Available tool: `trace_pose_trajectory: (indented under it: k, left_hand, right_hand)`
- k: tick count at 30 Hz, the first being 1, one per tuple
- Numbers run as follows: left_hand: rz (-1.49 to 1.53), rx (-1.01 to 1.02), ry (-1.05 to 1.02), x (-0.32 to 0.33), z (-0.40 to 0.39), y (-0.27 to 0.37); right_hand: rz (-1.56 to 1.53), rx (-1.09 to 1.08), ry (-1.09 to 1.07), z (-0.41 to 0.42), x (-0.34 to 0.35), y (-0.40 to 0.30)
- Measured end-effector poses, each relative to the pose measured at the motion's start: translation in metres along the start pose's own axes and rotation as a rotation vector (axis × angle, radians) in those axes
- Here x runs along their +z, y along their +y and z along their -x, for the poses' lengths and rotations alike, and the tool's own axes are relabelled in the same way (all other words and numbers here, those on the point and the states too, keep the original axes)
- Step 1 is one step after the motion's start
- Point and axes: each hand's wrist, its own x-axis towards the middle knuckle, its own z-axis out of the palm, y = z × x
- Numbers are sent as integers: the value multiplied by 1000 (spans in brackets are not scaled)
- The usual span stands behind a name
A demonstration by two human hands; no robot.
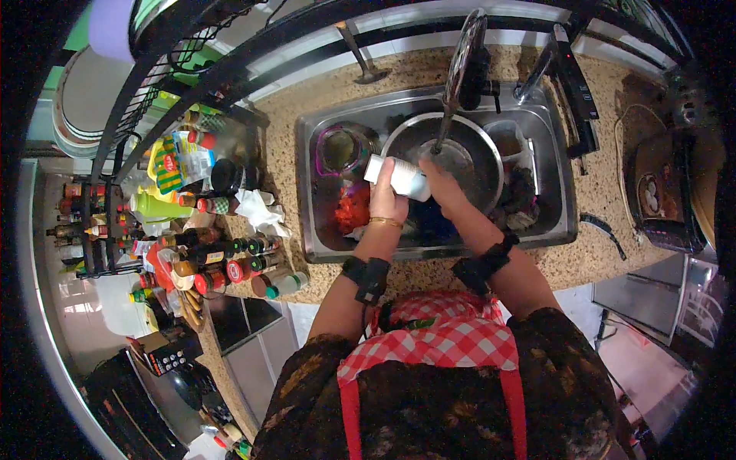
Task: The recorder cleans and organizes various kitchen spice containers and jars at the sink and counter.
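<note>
My left hand [388, 202] grips a white container [407, 178], tilted over the sink [306, 190], with the thumb lying along its upper side. Close to the container's right end is my right hand [444, 188], its fingers partly hidden from me. Whether it touches the container I cannot tell. Beneath both hands stands a round metal basin [498, 158] inside the sink. The chrome faucet [460, 66] reaches over this basin, its outlet near my right fingers.
Left in the sink are a pink-rimmed container [319, 155] and a red-orange item [352, 210]. A clear tub [506, 138] sits at the sink's right. Jars and bottles [238, 269] crowd the left counter. A black appliance [661, 195] stands right. A dark rack [190, 98] overhangs the left.
</note>
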Motion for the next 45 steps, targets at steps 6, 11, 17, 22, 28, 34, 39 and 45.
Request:
trace_pose_trajectory:
  k: [6,11,17,22,28,34,39,45]
  left_hand:
    - [-385,322,147,7,-7,1]
    - [6,-12,-179,-17,-7,30]
    - [-109,-23,-85,-7,7,40]
    - [-134,-213,-122,4,7,25]
    - [-133,-83,-228,-15,-36,20]
    - [-120,-239,-116,43,12,28]
    - [-101,-286,-8,5,-30,4]
    - [-74,-338,-76,-24,-61,-40]
  right_hand:
    - [406,-295,189,2,13,31]
    - [361,-422,198,20,-4,17]
    - [185,-627,117,66,-13,-15]
    - [731,-893,-20,88,33,-17]
    - [851,-1012,124,73,45,-30]
    - [359,-427,-54,-37,-28,55]
    - [567,-303,98,-26,-45,61]
    - [341,-391,-154,-16,-34,13]
